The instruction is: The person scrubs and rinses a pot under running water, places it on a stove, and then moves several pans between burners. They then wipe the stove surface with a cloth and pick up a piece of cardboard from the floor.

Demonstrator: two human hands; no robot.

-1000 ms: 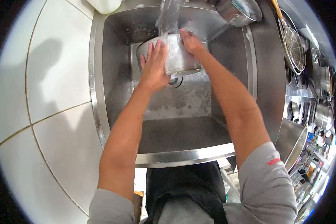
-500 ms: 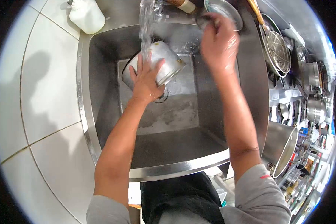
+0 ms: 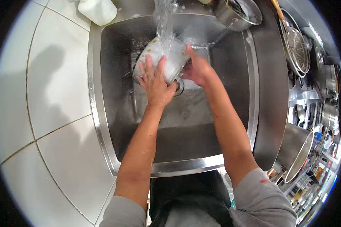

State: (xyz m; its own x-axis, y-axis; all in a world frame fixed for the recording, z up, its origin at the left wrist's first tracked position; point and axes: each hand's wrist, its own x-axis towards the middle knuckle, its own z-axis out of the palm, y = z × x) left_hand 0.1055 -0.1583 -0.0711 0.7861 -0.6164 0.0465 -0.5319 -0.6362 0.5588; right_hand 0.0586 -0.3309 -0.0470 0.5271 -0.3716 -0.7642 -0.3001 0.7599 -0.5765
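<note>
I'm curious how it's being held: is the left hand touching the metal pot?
Touching: the head view shows the left hand spread against the metal pot, fingers over its side.

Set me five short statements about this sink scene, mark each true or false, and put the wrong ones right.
1. Water pours onto the metal pot. True.
2. The left hand is clear of the pot. False: the left hand is spread against the pot's surface.
3. Yellowish specks show on the pot. True.
4. The white container stands at the sink's near right corner. False: the white container is by the far left corner of the sink.
5. The wire strainer is to the right of the sink. True.
</note>
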